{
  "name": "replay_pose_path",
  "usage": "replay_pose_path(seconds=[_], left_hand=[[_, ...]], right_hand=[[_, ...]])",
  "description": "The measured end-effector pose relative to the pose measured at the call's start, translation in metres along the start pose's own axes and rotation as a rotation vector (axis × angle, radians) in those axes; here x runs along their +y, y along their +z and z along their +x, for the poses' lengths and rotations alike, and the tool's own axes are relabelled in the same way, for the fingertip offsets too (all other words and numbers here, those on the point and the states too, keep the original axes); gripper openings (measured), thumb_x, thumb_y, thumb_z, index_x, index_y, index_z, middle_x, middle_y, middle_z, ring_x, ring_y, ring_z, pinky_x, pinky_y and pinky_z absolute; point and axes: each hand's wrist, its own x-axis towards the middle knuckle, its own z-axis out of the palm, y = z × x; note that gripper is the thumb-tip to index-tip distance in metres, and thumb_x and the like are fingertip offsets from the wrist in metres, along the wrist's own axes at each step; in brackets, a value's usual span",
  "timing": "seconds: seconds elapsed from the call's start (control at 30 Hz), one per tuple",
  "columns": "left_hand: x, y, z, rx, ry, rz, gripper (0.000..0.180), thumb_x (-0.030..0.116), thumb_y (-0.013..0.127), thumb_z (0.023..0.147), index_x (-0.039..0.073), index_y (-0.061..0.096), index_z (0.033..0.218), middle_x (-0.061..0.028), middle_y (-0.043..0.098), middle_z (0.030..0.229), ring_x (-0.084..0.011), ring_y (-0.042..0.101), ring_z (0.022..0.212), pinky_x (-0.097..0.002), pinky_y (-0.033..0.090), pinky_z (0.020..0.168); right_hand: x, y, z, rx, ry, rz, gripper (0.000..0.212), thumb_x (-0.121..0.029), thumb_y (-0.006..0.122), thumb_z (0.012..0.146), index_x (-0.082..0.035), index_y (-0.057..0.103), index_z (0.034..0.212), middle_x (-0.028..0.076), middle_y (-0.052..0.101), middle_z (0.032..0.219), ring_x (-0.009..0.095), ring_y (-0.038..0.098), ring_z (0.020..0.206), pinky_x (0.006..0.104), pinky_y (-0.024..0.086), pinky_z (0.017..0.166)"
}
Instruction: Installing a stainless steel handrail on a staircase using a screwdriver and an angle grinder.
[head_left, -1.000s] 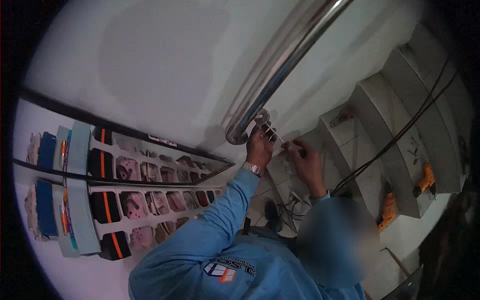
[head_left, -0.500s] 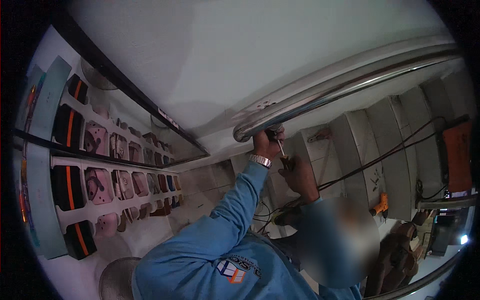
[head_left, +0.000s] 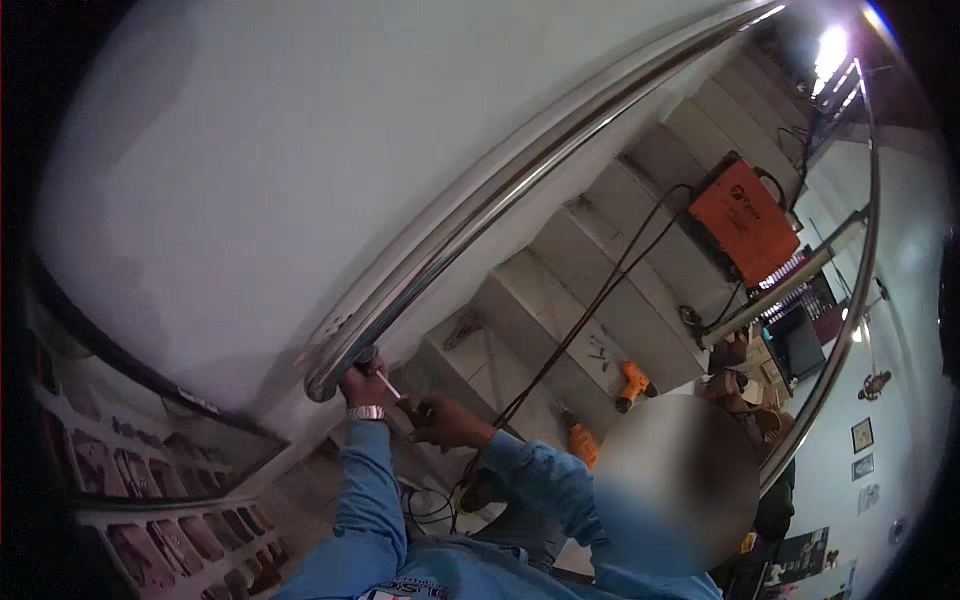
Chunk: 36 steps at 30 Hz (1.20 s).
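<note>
A shiny metal handrail (head_left: 500, 203) runs along the white wall, and its rounded lower end is close to my hands. Just under that end, my left hand (head_left: 362, 384), with a metal-band watch (head_left: 366, 412) at the wrist, is closed around a small metal fitting (head_left: 367, 354). My right hand (head_left: 450, 425) grips a screwdriver (head_left: 389, 386) by its handle. The pale shaft points up and left toward the fingers of my left hand. Those fingers hide where the tip meets the fitting.
Grey steps (head_left: 545, 290) climb to the upper right. An orange machine (head_left: 745, 222) sits on them, trailing dark cables (head_left: 590, 305). Orange power drills (head_left: 633, 385) and small loose hardware lie lower down. Shoe racks (head_left: 190, 545) stand at the lower left; a second rail (head_left: 850, 320) curves at the right.
The view has swung right, so the handrail end and both hands appear farther left and lower. More of the stairs and the orange machine shows. Both hands keep their holds.
</note>
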Motion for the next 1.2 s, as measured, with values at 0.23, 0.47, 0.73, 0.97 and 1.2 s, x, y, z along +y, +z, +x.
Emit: replay_pose_path(seconds=[0.23, 0.47, 0.73, 0.97, 1.2], left_hand=[[-0.004, 0.024, -0.022, -0.042, 0.050, 0.018, 0.027, 0.030, 0.055, 0.100, 0.004, 0.060, 0.102, -0.0023, 0.052, 0.075, -0.0130, 0.043, 0.060, -0.0279, 0.038, 0.048], [-0.002, 0.032, -0.031, -0.086, 0.018, -0.021, 0.024, 0.027, 0.055, 0.100, 0.003, 0.061, 0.099, -0.0024, 0.052, 0.074, -0.0139, 0.046, 0.062, -0.0273, 0.040, 0.048], [0.026, 0.004, -0.070, 0.018, 0.058, -0.057, 0.025, 0.028, 0.052, 0.102, 0.004, 0.059, 0.098, -0.0021, 0.050, 0.074, -0.0142, 0.045, 0.063, -0.0293, 0.040, 0.053], [0.018, 0.001, -0.043, -0.080, -0.009, 0.038, 0.029, 0.032, 0.054, 0.100, 0.004, 0.060, 0.096, -0.0033, 0.055, 0.078, -0.0135, 0.046, 0.065, -0.0272, 0.041, 0.058], [0.022, 0.001, -0.044, -0.183, -0.026, 0.009, 0.026, 0.029, 0.060, 0.098, 0.004, 0.063, 0.106, -0.0064, 0.063, 0.087, -0.0146, 0.053, 0.069, -0.0265, 0.045, 0.059]], right_hand=[[0.010, -0.016, -0.006, -0.210, 0.004, 0.137, 0.056, -0.018, 0.079, 0.081, -0.001, 0.055, 0.128, 0.013, 0.063, 0.098, 0.024, 0.067, 0.085, 0.0372, 0.059, 0.070], [0.011, -0.022, -0.016, -0.287, -0.004, 0.318, 0.066, -0.019, 0.082, 0.078, -0.001, 0.051, 0.133, 0.012, 0.065, 0.099, 0.022, 0.067, 0.087, 0.0360, 0.060, 0.065], [0.011, 0.036, -0.006, -0.240, 0.020, -0.071, 0.060, -0.021, 0.079, 0.082, -0.002, 0.051, 0.133, 0.012, 0.067, 0.097, 0.021, 0.067, 0.075, 0.0353, 0.061, 0.062], [-0.001, 0.031, -0.004, -0.249, 0.009, 0.118, 0.053, -0.028, 0.084, 0.078, 0.002, 0.060, 0.115, 0.011, 0.067, 0.089, 0.018, 0.067, 0.069, 0.0368, 0.059, 0.060], [-0.042, 0.044, -0.026, 0.000, 0.070, -0.302, 0.068, -0.039, 0.086, 0.074, 0.004, 0.058, 0.120, 0.013, 0.065, 0.089, 0.018, 0.065, 0.062, 0.0336, 0.053, 0.052]])
